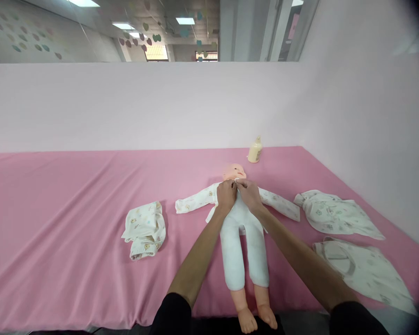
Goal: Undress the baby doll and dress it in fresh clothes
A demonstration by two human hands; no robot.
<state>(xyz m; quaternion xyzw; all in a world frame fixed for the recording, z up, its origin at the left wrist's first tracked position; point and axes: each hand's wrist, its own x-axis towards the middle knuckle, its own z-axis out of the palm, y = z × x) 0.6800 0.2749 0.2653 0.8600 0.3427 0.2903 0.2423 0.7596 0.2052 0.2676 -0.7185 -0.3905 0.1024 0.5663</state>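
Observation:
A baby doll (243, 218) with a white cloth body lies on its back, its feet towards me. Its arms are in the sleeves of a white patterned baby shirt (197, 199), and the front hangs open over the belly. My left hand (226, 194) is closed at the collar, just below the doll's chin. Opposite it, my right hand (248, 193) pinches the collar too, fingertips almost meeting the left ones. The exact bit of cloth between the fingers is too small to make out.
Left of the doll lies a folded patterned garment (145, 230). On the right are a bundled white garment (337, 214) and another spread one (373, 270). A cream pump bottle (254, 150) stands by the back wall (143, 107). Everything rests on a pink sheet (73, 223).

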